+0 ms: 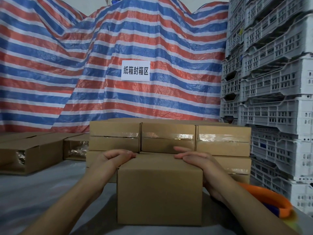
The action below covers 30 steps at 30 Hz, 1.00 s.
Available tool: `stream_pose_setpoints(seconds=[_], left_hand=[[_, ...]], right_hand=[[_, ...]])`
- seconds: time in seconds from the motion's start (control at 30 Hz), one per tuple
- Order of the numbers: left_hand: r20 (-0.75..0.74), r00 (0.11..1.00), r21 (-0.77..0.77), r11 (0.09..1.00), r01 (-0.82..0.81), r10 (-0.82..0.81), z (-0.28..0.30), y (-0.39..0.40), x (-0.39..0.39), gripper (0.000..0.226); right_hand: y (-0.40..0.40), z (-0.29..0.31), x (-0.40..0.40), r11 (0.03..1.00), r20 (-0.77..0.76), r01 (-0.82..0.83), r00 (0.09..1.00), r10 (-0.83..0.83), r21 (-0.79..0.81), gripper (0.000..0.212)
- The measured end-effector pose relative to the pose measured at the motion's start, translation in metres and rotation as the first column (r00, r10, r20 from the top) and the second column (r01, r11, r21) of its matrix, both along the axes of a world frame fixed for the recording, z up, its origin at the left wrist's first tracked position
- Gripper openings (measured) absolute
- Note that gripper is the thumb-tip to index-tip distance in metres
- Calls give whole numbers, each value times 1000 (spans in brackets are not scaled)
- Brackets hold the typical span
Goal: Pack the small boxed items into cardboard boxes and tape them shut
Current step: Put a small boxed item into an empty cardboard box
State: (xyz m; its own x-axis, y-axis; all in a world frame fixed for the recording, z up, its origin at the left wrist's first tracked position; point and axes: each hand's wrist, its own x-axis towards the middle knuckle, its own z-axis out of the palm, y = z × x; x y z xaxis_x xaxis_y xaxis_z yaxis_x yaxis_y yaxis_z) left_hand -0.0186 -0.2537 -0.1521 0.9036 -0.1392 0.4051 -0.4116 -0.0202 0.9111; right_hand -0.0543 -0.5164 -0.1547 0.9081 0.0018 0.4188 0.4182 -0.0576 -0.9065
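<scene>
Two hands, one carton between them; entries run from largest to smallest.

Striped tarpaulin (118, 48): red, white and blue, draped across the whole back, with a white paper sign (135, 70) fixed to it.

Grey crates (271, 82): plastic, stacked in a column along the right side.

Taped cartons (167, 139): a row of three on a lower row, directly behind the held carton, each with clear tape along its seam. Judged finished stock.

Side cartons (30, 153): lying well apart at far left on the grey table (33, 192), their taped ends facing the camera.

Held carton (159, 189): plain brown, centred at the near table edge, its long axis running left to right, top closed; whether the top seam is taped cannot be told from this angle. It sits just in front of the stack.

Left hand (116, 158): at the carton's upper left corner, fingers curled over the top far edge, gripping.

Right hand (199, 160): at the upper right corner, palm against the side, fingers laid over the top edge, likewise gripping. Both hands stand equally near, one to each short end.

Tape dispenser (271, 202): orange, beside the right forearm, near at hand.

Judgement: any coming lift goes straight forward and up, onto the stack.
</scene>
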Motion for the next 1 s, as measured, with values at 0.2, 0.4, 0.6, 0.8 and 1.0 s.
stream_pose_setpoints(seconds=[0.2,0.4,0.6,0.8,1.0], left_hand=[[71,997,245,968,-45,28,21,3,-1,13],[359,906,783,601,-161,-225,46,-39,-26,77],[289,919,941,254,-221,-268,39,-60,-23,87],[254,936,954,224,-200,-244,43,-60,-33,82],[257,942,949,241,-204,-217,46,-58,-43,84]], right_hand=[[0,-3,5,1000,9,17,1000,-17,11,19],[-4,-5,10,1000,13,-24,1000,24,15,27],[-5,-8,11,1000,22,-17,1000,17,6,28],[-4,2,-3,1000,-109,-24,994,24,2,28],[-49,14,-38,591,305,611,785,-540,-527,18]])
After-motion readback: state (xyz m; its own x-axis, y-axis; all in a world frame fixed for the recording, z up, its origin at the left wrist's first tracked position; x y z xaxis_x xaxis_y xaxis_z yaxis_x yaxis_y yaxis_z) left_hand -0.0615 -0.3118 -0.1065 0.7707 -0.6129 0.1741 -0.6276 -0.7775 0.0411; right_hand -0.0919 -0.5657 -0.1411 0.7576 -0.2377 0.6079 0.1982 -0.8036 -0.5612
